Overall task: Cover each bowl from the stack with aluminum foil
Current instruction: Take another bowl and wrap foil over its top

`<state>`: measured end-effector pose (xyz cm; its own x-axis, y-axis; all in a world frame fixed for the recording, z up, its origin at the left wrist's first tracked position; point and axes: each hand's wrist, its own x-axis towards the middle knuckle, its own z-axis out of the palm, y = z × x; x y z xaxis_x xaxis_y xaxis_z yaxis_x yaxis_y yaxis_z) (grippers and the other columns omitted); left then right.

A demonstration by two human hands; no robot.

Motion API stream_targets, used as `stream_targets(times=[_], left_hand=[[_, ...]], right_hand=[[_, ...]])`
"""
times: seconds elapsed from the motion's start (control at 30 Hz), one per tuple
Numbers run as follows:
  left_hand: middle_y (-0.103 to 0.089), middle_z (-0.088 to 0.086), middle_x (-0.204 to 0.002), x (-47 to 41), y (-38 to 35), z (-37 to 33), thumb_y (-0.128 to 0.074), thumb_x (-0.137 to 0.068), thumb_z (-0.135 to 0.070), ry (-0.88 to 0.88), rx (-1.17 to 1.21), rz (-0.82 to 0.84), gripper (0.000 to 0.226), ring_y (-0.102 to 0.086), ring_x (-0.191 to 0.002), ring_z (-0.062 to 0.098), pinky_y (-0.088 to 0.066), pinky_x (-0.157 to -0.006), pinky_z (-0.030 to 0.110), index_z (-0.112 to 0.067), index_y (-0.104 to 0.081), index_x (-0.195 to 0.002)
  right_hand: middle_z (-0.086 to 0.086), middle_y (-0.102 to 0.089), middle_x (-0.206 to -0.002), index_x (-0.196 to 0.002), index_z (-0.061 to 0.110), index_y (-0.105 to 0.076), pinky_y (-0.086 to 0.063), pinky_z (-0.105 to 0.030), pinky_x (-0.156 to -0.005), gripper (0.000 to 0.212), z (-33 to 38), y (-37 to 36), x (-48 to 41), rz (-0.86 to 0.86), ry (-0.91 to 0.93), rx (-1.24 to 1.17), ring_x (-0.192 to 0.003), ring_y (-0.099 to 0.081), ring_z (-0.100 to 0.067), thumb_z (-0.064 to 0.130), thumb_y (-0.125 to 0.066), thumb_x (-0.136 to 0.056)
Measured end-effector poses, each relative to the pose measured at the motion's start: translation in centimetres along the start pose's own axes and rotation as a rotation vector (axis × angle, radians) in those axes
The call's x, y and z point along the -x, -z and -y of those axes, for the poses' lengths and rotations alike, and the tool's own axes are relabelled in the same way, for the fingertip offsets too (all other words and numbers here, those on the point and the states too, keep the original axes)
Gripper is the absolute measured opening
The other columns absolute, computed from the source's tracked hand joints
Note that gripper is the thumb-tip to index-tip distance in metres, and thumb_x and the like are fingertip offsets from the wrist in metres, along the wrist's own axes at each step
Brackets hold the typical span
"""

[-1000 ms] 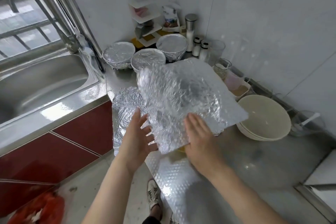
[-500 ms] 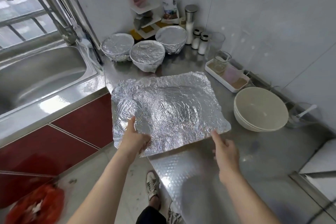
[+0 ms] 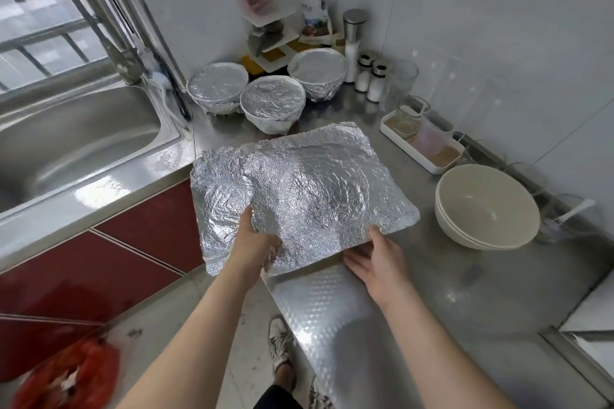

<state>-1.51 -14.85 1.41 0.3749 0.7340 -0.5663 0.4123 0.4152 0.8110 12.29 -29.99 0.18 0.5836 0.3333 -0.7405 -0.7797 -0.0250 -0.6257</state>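
- The left hand (image 3: 255,242) is gripping the near edge of the foil sheet (image 3: 309,189). Its thumb is lying on top and its fingers are curling into the crinkled foil.
- The right hand (image 3: 375,259) is sitting just right of the left fingers, low over the steel counter (image 3: 465,282). Its fingers are stretching out straight and relaxed along the sheet's near edge, and the thumb tip is touching that edge. It is grasping nothing.
- Just nearer than the right fingers, an embossed silver mat (image 3: 319,309) is lying on the counter.
- Beyond both sets of fingers, the foil sheet is spreading wide and bulging over a rounded shape hidden underneath. Left of the left fingers, it is overhanging the counter edge.
- Right of the right fingers and well apart from them, the stack of bowls (image 3: 465,236) is sitting upright on the counter, cream-coloured and uncovered.
- Farther beyond the fingers, past the sheet's far edge, three foil-covered bowls (image 3: 272,100) are standing close together near the wall corner.
- Far to the left of the left fingers, a steel sink (image 3: 83,143) is gleaming.
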Motion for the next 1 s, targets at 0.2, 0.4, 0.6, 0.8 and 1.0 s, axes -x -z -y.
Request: stream_targets(times=[0.2, 0.4, 0.6, 0.8, 1.0], left_hand=[[-0.055, 0.032, -0.110, 0.3, 0.3, -1.3, -0.055, -0.078, 0.022, -0.072, -0.001, -0.023, 0.102, -0.043, -0.047, 0.015, -0.037, -0.044, 0.029, -0.039, -0.019, -0.153], [-0.049, 0.030, -0.124, 1.6, 0.0, -1.0, -0.053, -0.075, 0.026, -0.107, -0.075, -0.039, 0.115, -0.053, -0.044, 0.013, -0.044, -0.041, 0.028, -0.045, -0.006, -0.152], [-0.032, -0.002, -0.156, 2.8, -2.2, -0.5, -0.061, -0.094, -0.019, -0.803, -0.851, -0.198, 0.059, -0.029, -0.143, 0.018, -0.024, -0.115, 0.035, -0.028, -0.038, -0.148], [-0.063, -0.003, -0.132, 0.4, -4.8, 2.1, -0.060, -0.094, -0.034, -0.996, -1.049, 0.117, 0.026, -0.053, -0.128, 0.022, -0.048, -0.101, 0.045, -0.024, -0.068, -0.117], [-0.072, -0.005, -0.110, 0.5, -3.8, 2.5, -0.048, -0.092, -0.041, -1.109, -1.063, 0.026, 0.035, -0.065, -0.107, 0.020, -0.055, -0.090, 0.036, -0.021, -0.076, -0.102]], right_hand=[[-0.001, -0.050, -0.061, -0.061, 0.013, -0.053, -0.040, -0.019, -0.049, 0.031, 1.9, -0.2, -0.4, -0.230, 0.223, 0.017, -0.056, -0.044, -0.009, 0.010, -0.063, -0.090], [-0.012, -0.055, -0.073, -0.078, 0.003, -0.054, -0.053, -0.025, -0.047, 0.015, 0.4, 1.5, 0.0, -0.130, 0.012, -0.151, -0.058, -0.056, -0.018, 0.003, -0.058, -0.093], [-0.015, -0.055, -0.076, -0.081, -0.001, -0.052, -0.060, -0.029, -0.055, 0.014, -0.1, 1.1, 0.6, -0.047, -0.024, -0.385, -0.069, -0.058, -0.022, -0.001, -0.052, -0.095], [-0.024, -0.060, -0.095, -0.096, -0.004, -0.055, -0.058, -0.027, -0.054, 0.009, -0.3, 0.7, -0.1, 0.018, -0.050, -0.398, -0.084, -0.062, -0.029, 0.005, -0.054, -0.096], [-0.023, -0.059, -0.101, -0.093, -0.004, -0.058, -0.056, -0.024, -0.052, 0.009, -0.3, 0.8, -0.7, -0.007, -0.079, -0.418, -0.081, -0.061, -0.027, 0.005, -0.058, -0.093]])
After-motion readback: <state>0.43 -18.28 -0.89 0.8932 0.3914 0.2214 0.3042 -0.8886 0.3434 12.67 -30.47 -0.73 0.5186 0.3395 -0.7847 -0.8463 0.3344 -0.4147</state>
